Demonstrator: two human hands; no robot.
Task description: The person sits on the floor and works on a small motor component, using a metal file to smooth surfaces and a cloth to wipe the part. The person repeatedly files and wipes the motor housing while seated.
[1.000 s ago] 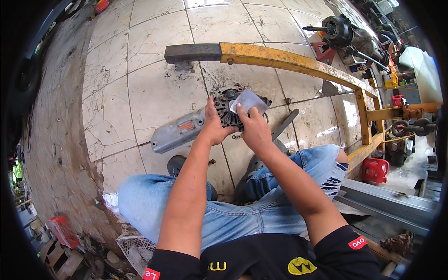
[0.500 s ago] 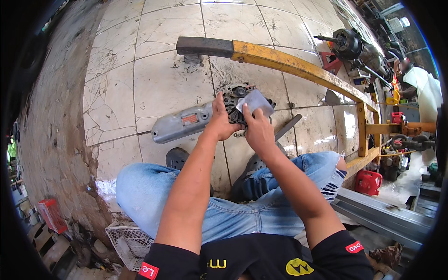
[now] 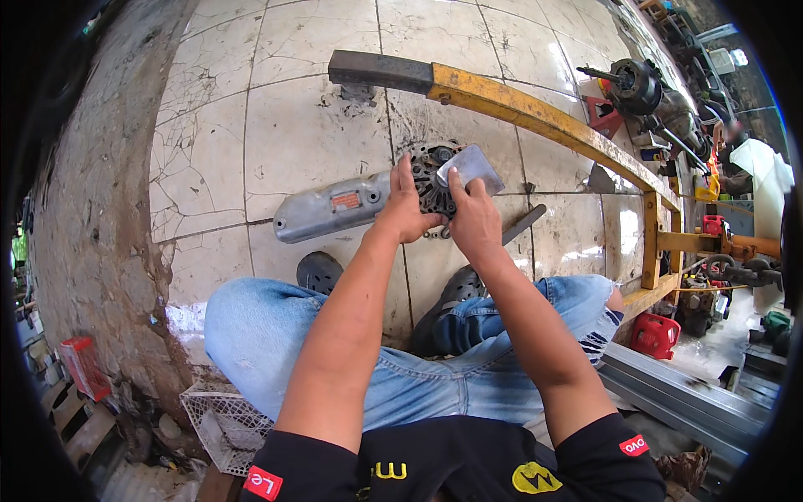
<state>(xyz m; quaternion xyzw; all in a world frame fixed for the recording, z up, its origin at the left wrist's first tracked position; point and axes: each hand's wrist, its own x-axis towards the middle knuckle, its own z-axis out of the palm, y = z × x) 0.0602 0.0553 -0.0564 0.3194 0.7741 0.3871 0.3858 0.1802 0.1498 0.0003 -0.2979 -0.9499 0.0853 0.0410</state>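
Note:
A round, dark metal part with vent slots, like an alternator housing [image 3: 435, 197], lies on the tiles in front of me. My left hand [image 3: 403, 209] grips its left edge, thumb low and fingers pointing away from me. In my right hand [image 3: 477, 213] is a flat, grey, square sheet [image 3: 475, 167], the index finger pressing on its near left corner. This sheet overlaps the housing's right side and hides part of it. Just left of the housing, a long silver metal cover [image 3: 314, 215] with an orange label rests on the floor, its right end close to my left hand.
A yellow steel hoist leg [image 3: 519, 105] with a dark end crosses the floor beyond the housing. At right, a flat dark bar [image 3: 524, 224] lies near my shoe. Farther off are an axle assembly [image 3: 640, 88] and a red canister [image 3: 655, 335]. A white crate [image 3: 222, 427] stands lower left.
The view has shifted a little, so the floor things sit slightly differently. My right hand and the grey sheet have slid slightly right across the housing. My left hand keeps its grip.

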